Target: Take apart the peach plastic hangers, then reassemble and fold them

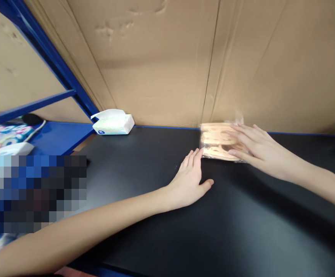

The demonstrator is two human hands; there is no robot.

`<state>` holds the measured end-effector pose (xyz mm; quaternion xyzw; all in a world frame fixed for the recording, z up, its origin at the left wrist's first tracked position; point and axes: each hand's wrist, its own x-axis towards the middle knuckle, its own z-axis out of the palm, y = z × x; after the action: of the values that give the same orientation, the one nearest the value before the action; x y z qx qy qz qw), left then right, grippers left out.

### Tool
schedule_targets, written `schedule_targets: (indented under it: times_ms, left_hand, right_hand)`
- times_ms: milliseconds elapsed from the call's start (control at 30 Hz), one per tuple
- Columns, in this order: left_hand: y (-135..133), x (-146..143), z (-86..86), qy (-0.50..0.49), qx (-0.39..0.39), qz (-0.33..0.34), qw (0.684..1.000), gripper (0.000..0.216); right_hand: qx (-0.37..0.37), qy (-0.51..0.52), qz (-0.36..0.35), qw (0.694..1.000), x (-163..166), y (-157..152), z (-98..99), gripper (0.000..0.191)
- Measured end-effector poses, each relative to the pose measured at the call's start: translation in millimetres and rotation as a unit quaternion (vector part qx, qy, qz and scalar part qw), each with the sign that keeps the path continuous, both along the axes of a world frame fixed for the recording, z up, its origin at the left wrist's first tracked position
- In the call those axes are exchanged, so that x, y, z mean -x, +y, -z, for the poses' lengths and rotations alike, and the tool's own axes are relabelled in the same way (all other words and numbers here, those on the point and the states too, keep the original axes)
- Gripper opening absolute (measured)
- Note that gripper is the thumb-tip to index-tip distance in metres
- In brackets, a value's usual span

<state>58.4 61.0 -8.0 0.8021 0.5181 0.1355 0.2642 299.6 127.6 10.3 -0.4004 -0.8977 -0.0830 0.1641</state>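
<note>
A brown cardboard wall (pixel 155 73) stretches across my 12 o'clock, behind the black tabletop (pixel 144 165). A blue frame (pixel 52 57) slants down at my 11 o'clock. My 2 hands are open. The right hand (pixel 261 150), fingers extended, lies over the 3 o'clock end of a clear-wrapped packet (pixel 213 140); the left hand (pixel 186 188), thumb apart, has its fingertips at the packet's 7 o'clock corner. That packet of pale orange pieces lies flat at my 1 o'clock, near the tabletop's back edge. At its 9 o'clock, well apart, sits 1 white tissue pack (pixel 114 125).
</note>
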Motion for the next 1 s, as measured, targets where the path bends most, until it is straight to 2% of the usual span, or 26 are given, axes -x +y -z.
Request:
schedule_targets:
  times_ms: [133,300,433,533,633,767,1000]
  left_hand:
    - [-2.3,2.3,0.1,0.049,-0.009,-0.011,0.999,0.087]
    - [-17.9,4.0,8.0,0.139,-0.077,0.012,0.987,0.075]
    - [-23.7,6.2,12.5,0.172,-0.115,0.036,0.978,0.070]
    - [-20.4,11.8,12.3,0.174,-0.125,0.054,0.975,0.072]
    - [-14.7,20.7,11.1,0.164,-0.134,0.112,0.971,0.077]
    - [-10.2,27.3,11.4,0.155,-0.138,0.136,0.969,0.079]
    - [-10.5,23.6,13.1,0.153,-0.146,0.133,0.968,0.079]
  right_hand:
    - [-0.067,0.018,-0.046,0.997,7.9,-52.4,1.4,0.046]
    - [-0.065,-0.024,-0.072,0.995,0.5,-95.8,29.3,0.046]
    - [0.030,-0.044,-0.044,0.998,-8.1,-98.2,40.3,0.060]
    - [0.126,-0.040,-0.014,0.991,-10.7,-94.4,36.2,0.067]
    - [0.175,-0.036,0.002,0.984,-11.8,-93.9,30.9,0.068]
    - [0.176,-0.025,0.008,0.984,-10.1,-94.9,31.8,0.068]
    - [0.093,-0.007,-0.006,0.996,6.4,-82.8,41.0,0.058]
